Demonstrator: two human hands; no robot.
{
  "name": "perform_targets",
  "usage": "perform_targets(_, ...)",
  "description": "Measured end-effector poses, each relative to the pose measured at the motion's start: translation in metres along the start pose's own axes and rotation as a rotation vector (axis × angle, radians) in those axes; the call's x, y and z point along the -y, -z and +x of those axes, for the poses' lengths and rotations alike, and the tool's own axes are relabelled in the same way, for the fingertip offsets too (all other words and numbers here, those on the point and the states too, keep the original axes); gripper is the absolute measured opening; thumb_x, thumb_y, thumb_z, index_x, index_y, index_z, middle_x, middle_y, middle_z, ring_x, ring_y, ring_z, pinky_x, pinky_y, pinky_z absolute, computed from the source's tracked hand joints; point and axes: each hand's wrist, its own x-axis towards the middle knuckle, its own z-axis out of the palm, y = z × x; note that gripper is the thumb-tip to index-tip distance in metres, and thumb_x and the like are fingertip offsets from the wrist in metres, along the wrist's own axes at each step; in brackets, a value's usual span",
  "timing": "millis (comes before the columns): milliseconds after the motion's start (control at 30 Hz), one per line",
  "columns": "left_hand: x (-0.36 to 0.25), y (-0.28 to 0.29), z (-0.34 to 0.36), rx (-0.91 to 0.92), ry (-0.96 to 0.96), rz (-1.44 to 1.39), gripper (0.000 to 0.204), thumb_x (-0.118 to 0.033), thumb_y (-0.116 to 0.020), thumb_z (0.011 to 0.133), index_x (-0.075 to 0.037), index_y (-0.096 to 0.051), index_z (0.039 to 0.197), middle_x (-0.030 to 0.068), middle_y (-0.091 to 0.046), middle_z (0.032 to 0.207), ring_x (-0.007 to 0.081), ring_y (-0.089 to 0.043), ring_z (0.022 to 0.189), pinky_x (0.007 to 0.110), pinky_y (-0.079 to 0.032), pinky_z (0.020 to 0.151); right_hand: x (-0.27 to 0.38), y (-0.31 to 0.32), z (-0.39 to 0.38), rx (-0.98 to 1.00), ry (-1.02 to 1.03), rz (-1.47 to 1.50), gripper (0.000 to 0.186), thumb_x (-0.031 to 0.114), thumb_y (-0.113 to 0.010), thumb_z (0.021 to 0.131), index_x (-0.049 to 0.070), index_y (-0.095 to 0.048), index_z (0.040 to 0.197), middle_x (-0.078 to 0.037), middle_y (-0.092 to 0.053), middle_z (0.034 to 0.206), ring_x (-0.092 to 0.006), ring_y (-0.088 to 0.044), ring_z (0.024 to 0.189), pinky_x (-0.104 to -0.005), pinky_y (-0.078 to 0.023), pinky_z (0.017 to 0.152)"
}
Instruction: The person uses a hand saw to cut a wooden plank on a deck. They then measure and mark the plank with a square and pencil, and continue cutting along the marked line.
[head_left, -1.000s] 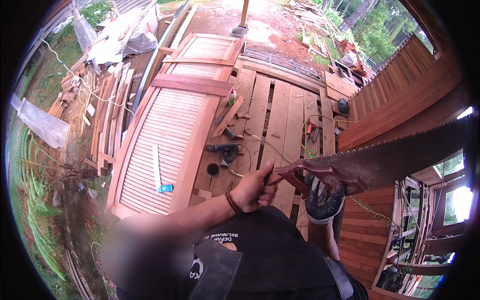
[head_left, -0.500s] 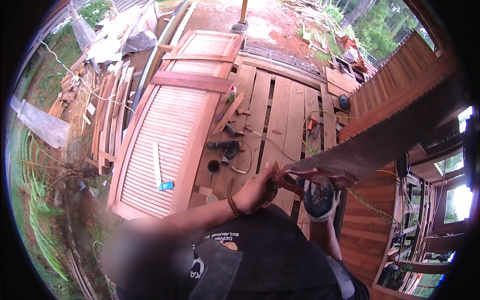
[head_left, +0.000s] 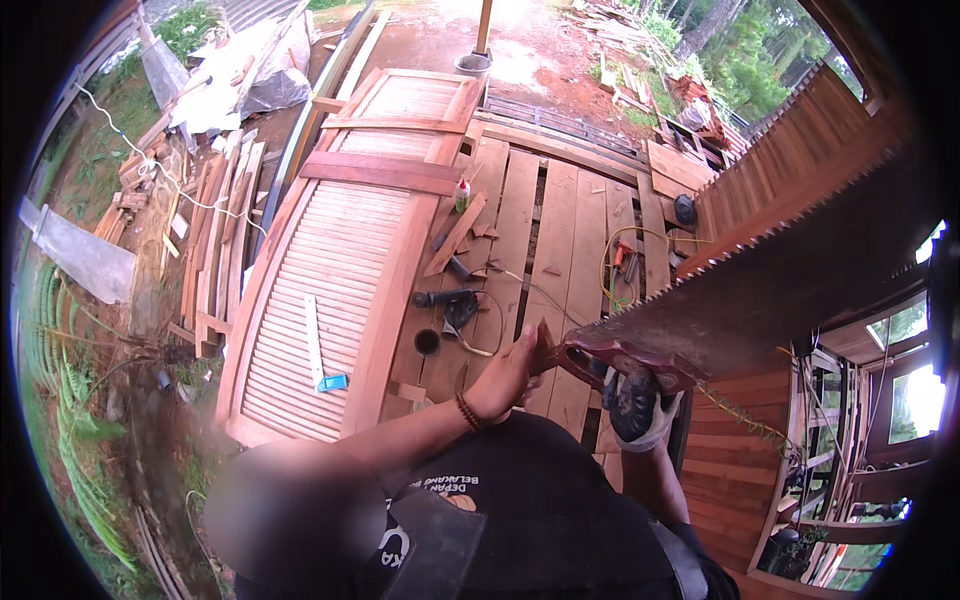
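Note:
My right hand, in a dark-palmed glove, is closed round the reddish handle of a large handsaw. Its dark blade rises toward the upper right with the teeth on top. My bare left hand, a bead bracelet at its wrist, is closed on a brown piece at the left end of the handle; I cannot tell whether this piece is part of the saw. My left fingertips are partly hidden.
A louvred wooden panel with a square lies left. On the plank deck are a black tool, a bottle, an orange tool and hoses. Lumber piles lie left; a plank wall stands right.
The saw blade has swung up, its far end higher at the right than a second ago. Both hands stay at the handle, with the right glove turned slightly.

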Motion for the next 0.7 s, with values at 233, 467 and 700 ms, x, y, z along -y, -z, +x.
perform_targets(233, 0.041, 0.068, 0.044, -0.17, -0.267, 0.362, 0.037, -0.044, -0.048, 0.101, -0.009, -0.058, 0.103, 0.0025, -0.059, 0.079, 0.0103, -0.052, 0.06, 0.025, -0.04, 0.052, 0.006, 0.055, 0.013, -0.186, 0.244, -1.266, 0.027, 0.029, -0.064, 0.095, 0.005, -0.062, 0.106, -0.005, -0.06, 0.085, -0.0142, -0.06, 0.064, -0.0291, -0.055, 0.064)
perform_targets(467, 0.171, 0.246, 0.049, -0.587, 0.417, 0.636, 0.037, -0.033, -0.049, 0.096, 0.0, -0.064, 0.092, 0.0142, -0.069, 0.075, 0.0227, -0.07, 0.065, 0.037, -0.056, 0.058, -0.047, 0.107, -0.044, -0.556, -0.661, -0.483, 0.013, 0.006, -0.063, 0.092, 0.002, -0.065, 0.105, -0.008, -0.067, 0.084, -0.0198, -0.065, 0.063, -0.0285, -0.05, 0.05)
perform_targets(700, 0.186, 0.303, 0.081, -0.651, 0.548, 0.251, 0.023, -0.025, -0.058, 0.095, -0.003, -0.065, 0.091, 0.0089, -0.064, 0.069, 0.0213, -0.065, 0.057, 0.035, -0.056, 0.051, -0.126, 0.3, -0.256, -0.16, -1.163, -1.295, 0.025, 0.023, -0.066, 0.089, 0.003, -0.069, 0.102, -0.008, -0.07, 0.082, -0.0253, -0.068, 0.072, -0.0376, -0.053, 0.065)
